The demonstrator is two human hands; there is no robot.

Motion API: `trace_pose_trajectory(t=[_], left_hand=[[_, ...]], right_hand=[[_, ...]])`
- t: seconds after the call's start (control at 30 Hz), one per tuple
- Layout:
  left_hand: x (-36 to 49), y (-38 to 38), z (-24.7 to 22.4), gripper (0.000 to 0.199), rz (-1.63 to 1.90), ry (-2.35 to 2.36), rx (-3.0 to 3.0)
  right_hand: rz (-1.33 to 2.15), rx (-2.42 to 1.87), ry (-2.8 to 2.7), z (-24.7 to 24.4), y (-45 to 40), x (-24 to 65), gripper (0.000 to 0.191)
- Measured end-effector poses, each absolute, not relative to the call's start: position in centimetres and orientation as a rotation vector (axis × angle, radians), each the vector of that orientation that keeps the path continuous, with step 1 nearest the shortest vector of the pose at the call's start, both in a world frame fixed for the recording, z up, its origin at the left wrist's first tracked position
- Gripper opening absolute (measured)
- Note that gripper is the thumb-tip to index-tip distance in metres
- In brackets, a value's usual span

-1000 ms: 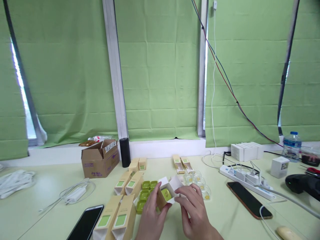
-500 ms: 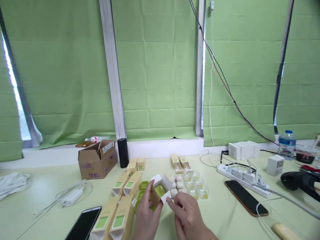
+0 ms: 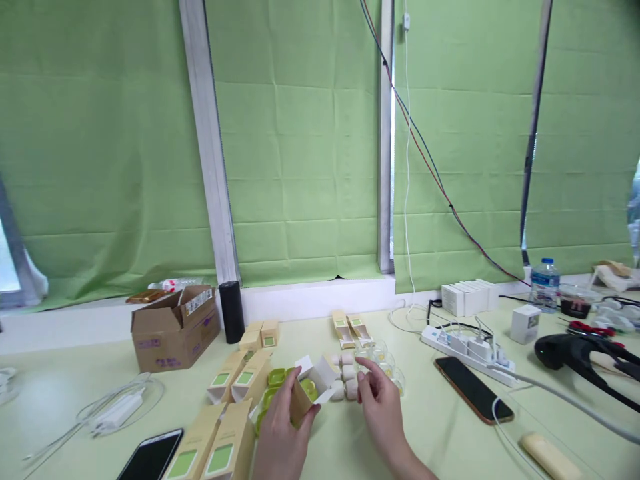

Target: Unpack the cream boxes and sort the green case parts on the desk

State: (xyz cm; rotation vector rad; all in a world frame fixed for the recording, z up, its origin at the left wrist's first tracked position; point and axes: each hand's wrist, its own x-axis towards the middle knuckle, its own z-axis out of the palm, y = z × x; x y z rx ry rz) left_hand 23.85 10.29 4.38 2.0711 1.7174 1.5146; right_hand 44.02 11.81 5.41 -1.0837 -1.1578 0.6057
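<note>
My left hand [image 3: 283, 430] is closed on a small kraft cardboard box [image 3: 300, 404], tilted, its white-lined flaps standing open. A round green piece [image 3: 310, 389] shows inside it. My right hand [image 3: 383, 410] is empty, its index finger stretched out and thumb apart, over the table beside several small whitish cylinders [image 3: 338, 390]. Just behind that hand stand clear plastic cups [image 3: 399, 379] with yellowish centres. Green containers [image 3: 277, 378] sit left of the held box, partly hidden by my left hand.
Kraft boxes with green windows [image 3: 220, 457] lie at left, beside a phone [image 3: 150, 457]. Farther back are a brown carton [image 3: 165, 343] and a black cylinder [image 3: 231, 312]. On the right are a power strip [image 3: 467, 353], another phone [image 3: 473, 390] and a water bottle [image 3: 545, 285].
My right hand has left the held box's flap and moved right and up, its fingers opening. The left hand still holds the box. The view has shifted to the right.
</note>
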Motion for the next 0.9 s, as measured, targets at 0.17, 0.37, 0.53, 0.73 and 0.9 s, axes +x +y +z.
trace_pose_trajectory(t=[0.17, 0.37, 0.53, 0.73, 0.9], left_hand=[[23.6, 10.1, 4.0, 0.055, 1.528, 1.643, 2.339], [23.4, 10.0, 3.8, 0.062, 1.549, 1.569, 2.667], [23.2, 10.2, 4.2, 0.058, 1.583, 1.574, 2.816], [23.4, 9.8, 5.0, 0.052, 1.615, 1.41, 2.992], [23.5, 9.5, 5.0, 0.055, 1.562, 1.388, 3.04]], right_hand=[[-0.008, -0.789, -1.461, 6.3, 8.9, 42.4, 0.013], [-0.259, -0.555, -1.644, 6.2, 8.5, 42.2, 0.042], [-0.26, -0.522, -1.63, 5.2, 8.6, 42.2, 0.053], [-0.075, -0.64, -1.695, 4.4, 8.9, 41.7, 0.051], [0.189, -0.793, -1.64, 5.5, 9.2, 41.5, 0.03]])
